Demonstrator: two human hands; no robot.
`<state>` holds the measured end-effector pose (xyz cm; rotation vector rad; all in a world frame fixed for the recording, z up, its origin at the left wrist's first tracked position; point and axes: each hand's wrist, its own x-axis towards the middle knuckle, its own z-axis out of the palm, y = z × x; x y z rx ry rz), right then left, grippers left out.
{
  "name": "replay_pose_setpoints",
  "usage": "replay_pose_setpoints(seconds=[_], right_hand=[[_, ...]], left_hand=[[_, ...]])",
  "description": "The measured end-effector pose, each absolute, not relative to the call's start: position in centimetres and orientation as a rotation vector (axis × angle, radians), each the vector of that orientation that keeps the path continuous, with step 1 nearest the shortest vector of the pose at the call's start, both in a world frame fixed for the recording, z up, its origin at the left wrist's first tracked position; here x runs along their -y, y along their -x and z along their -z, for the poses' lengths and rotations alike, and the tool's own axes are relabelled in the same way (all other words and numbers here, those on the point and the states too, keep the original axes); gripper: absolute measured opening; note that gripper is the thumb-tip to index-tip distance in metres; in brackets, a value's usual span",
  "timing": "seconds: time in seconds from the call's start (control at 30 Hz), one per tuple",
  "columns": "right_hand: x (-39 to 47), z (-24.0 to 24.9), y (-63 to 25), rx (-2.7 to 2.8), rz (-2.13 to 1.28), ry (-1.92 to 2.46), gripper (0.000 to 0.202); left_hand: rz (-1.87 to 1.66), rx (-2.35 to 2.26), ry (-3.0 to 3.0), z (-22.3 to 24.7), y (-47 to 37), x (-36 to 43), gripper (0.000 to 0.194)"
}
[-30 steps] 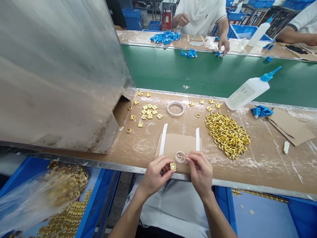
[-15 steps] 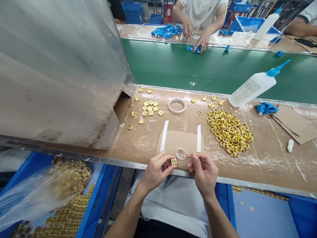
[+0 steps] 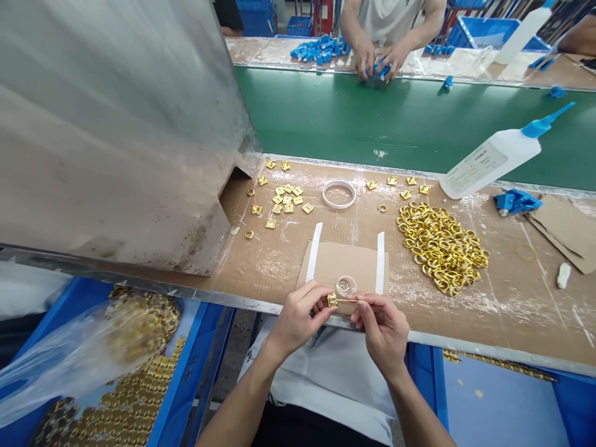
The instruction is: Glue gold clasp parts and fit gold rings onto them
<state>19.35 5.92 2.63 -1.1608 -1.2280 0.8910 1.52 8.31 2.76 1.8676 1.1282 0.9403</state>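
Note:
Between the thumb and fingers of my left hand [image 3: 300, 316] is a small square gold piece [image 3: 332, 300]. My right hand [image 3: 384, 326] pinches a thin stick [image 3: 348, 301], whose tip meets the gold piece. Just beyond my fingers, a small clear round dish [image 3: 346, 285] rests on a cardboard sheet [image 3: 347, 257] fixed with white tape strips. A heap of gold rings [image 3: 440, 245] lies to the right. Several square gold pieces [image 3: 287, 200] are spread on the left of the bench, with a white tape ring [image 3: 339, 194] beside them.
A tall metal panel [image 3: 116, 136] stands at left. A white bottle with blue nozzle [image 3: 493, 161] leans near the green belt [image 3: 335, 115]. Blue bins [image 3: 186, 372] flank me below the bench edge. Across the belt, a co-worker's hands [image 3: 379, 62] handle blue parts.
The stick's tip has moved from the clear dish left to the gold piece in my left hand. The view has shifted slightly. The co-worker's hands have come together.

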Motion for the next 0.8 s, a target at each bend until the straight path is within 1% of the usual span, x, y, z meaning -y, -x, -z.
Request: replay_pose_setpoints(seconds=[0.33,0.8], right_hand=[[-5.69,-2.30,-19.36,1.303,-0.826,1.114,0.008],[-5.45,-1.89,-19.54,1.389,-0.788,1.106,0.010]], left_hand=[[-0.955,-1.107,-1.863,-2.68,-1.70,-8.24,0.010],[-0.924,-1.110,-1.850,-2.83,-1.64,-8.23,0.010]])
